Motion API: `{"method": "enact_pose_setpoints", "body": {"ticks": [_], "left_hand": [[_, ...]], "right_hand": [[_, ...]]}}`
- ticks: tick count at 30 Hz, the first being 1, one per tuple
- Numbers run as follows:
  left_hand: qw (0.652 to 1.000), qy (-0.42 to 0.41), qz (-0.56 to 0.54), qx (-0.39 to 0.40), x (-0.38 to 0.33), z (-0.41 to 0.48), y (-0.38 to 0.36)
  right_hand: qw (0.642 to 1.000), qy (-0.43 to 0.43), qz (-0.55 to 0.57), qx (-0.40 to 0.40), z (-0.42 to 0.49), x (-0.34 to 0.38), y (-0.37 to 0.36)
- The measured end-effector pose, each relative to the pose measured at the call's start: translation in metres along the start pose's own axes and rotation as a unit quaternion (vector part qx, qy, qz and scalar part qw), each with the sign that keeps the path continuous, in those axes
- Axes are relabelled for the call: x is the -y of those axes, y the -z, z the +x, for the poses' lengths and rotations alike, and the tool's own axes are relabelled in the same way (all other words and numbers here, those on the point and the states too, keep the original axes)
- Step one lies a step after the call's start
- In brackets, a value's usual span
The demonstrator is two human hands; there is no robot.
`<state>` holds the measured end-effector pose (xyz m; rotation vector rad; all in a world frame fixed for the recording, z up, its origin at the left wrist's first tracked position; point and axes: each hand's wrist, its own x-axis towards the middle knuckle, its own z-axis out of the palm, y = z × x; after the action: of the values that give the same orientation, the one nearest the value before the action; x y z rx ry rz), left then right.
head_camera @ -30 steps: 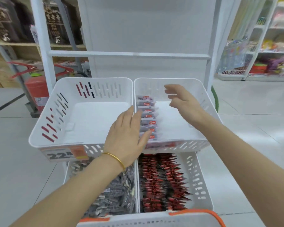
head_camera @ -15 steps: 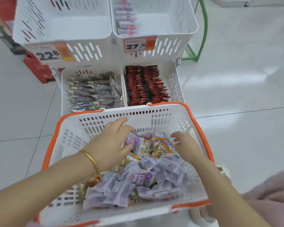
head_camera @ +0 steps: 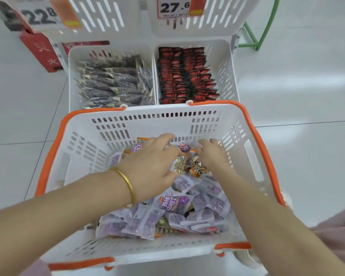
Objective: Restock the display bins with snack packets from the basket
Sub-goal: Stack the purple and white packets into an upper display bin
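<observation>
There is one camera, and it sits on the person's head. It looks forward and steeply down. The basket (head_camera: 157, 120) is very near and fills the lower middle of the picture. Both arms come in from the bottom corners, and the left hand (head_camera: 151, 166) and right hand (head_camera: 211, 154) meet near the middle. Past the basket, farther from the camera, are the lower bins (head_camera: 226, 72). The upper bins (head_camera: 100, 14) and their price tags (head_camera: 173, 6) are cut off at the top edge. The floor (head_camera: 297, 86) shows on both sides, and its lines bend a little near the edges.
</observation>
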<state>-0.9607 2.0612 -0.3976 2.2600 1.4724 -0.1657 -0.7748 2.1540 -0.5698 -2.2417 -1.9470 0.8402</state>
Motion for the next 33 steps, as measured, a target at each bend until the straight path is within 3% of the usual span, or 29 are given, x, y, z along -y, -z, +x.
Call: {"method": "enact_pose_setpoints", "body": {"ticks": [4, 9, 17, 21, 23, 27, 31, 33], "left_hand": [[1.000, -0.003, -0.002, 0.002, 0.002, 0.007, -0.003], [1.000, 0.003, -0.024, 0.006, 0.006, 0.008, -0.006], [0.999, 0.023, -0.026, 0.023, 0.004, 0.004, 0.001], [0.999, 0.026, -0.030, 0.007, 0.004, 0.003, 0.008], [0.998, 0.025, -0.047, -0.020, 0.005, 0.005, 0.014], [0.988, 0.037, -0.127, -0.079, 0.002, 0.011, 0.031], [0.975, 0.035, -0.178, -0.125, 0.001, 0.016, 0.048], [0.969, 0.044, -0.203, -0.130, 0.001, 0.015, 0.059]], "right_hand": [[0.995, -0.086, 0.055, 0.015, 0.016, -0.001, -0.020], [0.980, -0.117, 0.161, -0.016, 0.008, -0.007, -0.029], [0.965, 0.018, 0.262, -0.021, -0.036, -0.005, -0.003], [0.956, 0.079, 0.273, -0.078, -0.065, 0.012, 0.036], [0.949, 0.114, 0.287, -0.066, -0.075, 0.023, 0.061], [0.928, 0.181, 0.324, 0.041, -0.094, 0.055, 0.119], [0.919, 0.164, 0.344, 0.098, -0.106, 0.084, 0.158], [0.901, 0.141, 0.372, 0.171, -0.108, 0.089, 0.174]]}}
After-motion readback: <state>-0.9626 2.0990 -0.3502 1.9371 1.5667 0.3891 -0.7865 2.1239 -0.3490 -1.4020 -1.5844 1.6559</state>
